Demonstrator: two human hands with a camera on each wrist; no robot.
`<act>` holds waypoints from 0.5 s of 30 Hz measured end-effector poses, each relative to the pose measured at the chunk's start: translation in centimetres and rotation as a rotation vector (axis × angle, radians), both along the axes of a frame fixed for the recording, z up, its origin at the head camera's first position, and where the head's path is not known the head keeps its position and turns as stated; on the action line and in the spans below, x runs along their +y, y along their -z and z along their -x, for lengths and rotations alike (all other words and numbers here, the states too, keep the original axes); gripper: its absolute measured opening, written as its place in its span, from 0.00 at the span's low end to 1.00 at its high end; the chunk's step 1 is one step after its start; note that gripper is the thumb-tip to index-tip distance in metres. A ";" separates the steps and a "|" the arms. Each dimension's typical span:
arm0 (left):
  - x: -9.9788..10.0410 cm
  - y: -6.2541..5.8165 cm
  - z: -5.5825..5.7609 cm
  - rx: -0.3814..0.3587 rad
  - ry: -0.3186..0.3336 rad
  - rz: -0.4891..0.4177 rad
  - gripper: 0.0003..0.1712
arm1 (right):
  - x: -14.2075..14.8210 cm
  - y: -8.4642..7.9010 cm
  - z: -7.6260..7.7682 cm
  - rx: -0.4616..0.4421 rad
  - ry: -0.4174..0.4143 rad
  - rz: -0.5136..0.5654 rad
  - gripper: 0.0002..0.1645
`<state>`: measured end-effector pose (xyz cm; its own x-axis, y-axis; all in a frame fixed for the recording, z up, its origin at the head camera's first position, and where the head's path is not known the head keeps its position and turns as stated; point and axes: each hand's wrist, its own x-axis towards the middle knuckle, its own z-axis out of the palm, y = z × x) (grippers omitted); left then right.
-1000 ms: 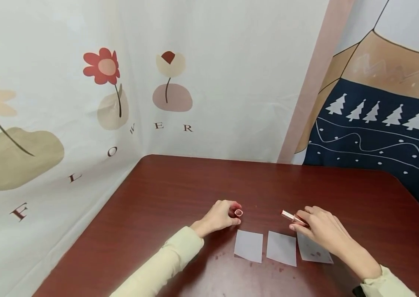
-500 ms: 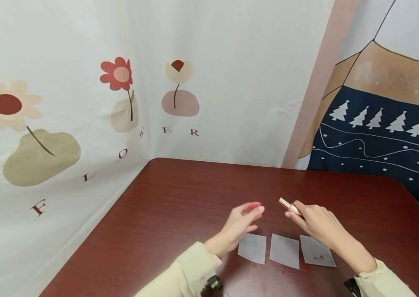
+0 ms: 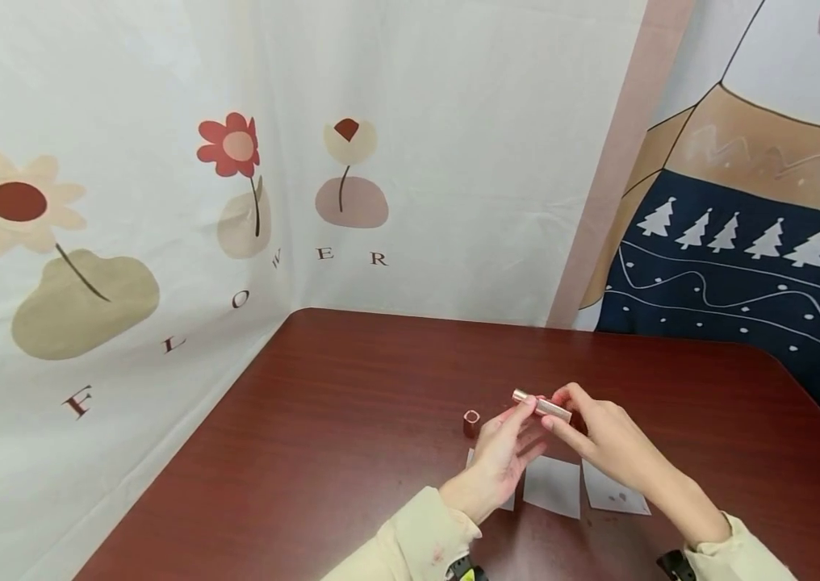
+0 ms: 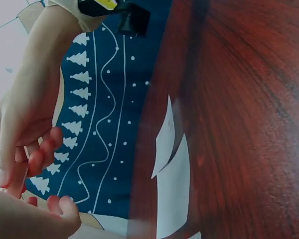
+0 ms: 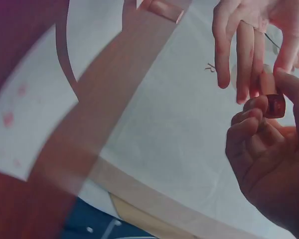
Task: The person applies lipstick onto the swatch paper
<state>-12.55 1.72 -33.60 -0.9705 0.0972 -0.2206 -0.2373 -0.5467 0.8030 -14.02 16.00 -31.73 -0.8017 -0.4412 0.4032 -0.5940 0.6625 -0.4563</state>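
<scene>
A slim lipstick [image 3: 555, 410] with a rose-gold case is held over the table, between both hands. My right hand [image 3: 613, 440] grips its base end with thumb and fingers. Thumb and forefinger of my left hand [image 3: 491, 468] pinch the other end, while its remaining fingers stay extended. From the right wrist view, the dark red square base [image 5: 275, 106] sticks out of the right fingers. The lipstick cap [image 3: 471, 424] stands upright on the table, left of the hands, with its opening upward. In the left wrist view the fingers mostly hide the lipstick.
Three white paper squares lie in a row below the hands. The left square [image 3: 508, 502] is largely covered by the left hand; the middle square [image 3: 552, 488] and the right square [image 3: 615, 494], with reddish marks, show more. A printed curtain [image 3: 453, 161] borders the brown table [image 3: 294, 452].
My left hand has let go of the cap, leaving it standing on the table, and moved right to pinch the lipstick's end. The right hand has turned the lipstick and brought it slightly left.
</scene>
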 end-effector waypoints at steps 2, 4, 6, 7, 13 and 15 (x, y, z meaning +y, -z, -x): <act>0.4 2.1 1.0 0.010 -0.073 0.018 0.22 | -0.3 0.5 -0.3 -0.036 -0.012 0.096 0.11; 1.0 3.7 1.6 0.034 -0.154 0.058 0.21 | -0.7 1.1 -0.6 -0.058 -0.001 0.166 0.07; 1.7 6.3 2.7 0.075 -0.203 0.086 0.21 | -1.1 1.4 -1.0 -0.126 0.027 0.229 0.05; 1.9 7.5 3.2 0.097 -0.220 0.088 0.21 | -1.2 1.5 -1.3 -0.180 0.039 0.263 0.07; 1.6 7.7 2.9 0.205 -0.276 0.084 0.19 | -2.1 0.9 -1.8 -0.405 0.024 0.434 0.12; 1.3 7.3 2.5 0.243 -0.295 0.085 0.19 | -2.5 1.0 -1.9 -0.399 -0.007 0.467 0.14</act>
<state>-15.01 3.04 -40.93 -0.9789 -0.2029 0.0243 0.1233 -0.4917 0.8620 -12.15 13.50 -32.69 -0.9284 -0.2961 0.2243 -0.3210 0.3354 -0.8857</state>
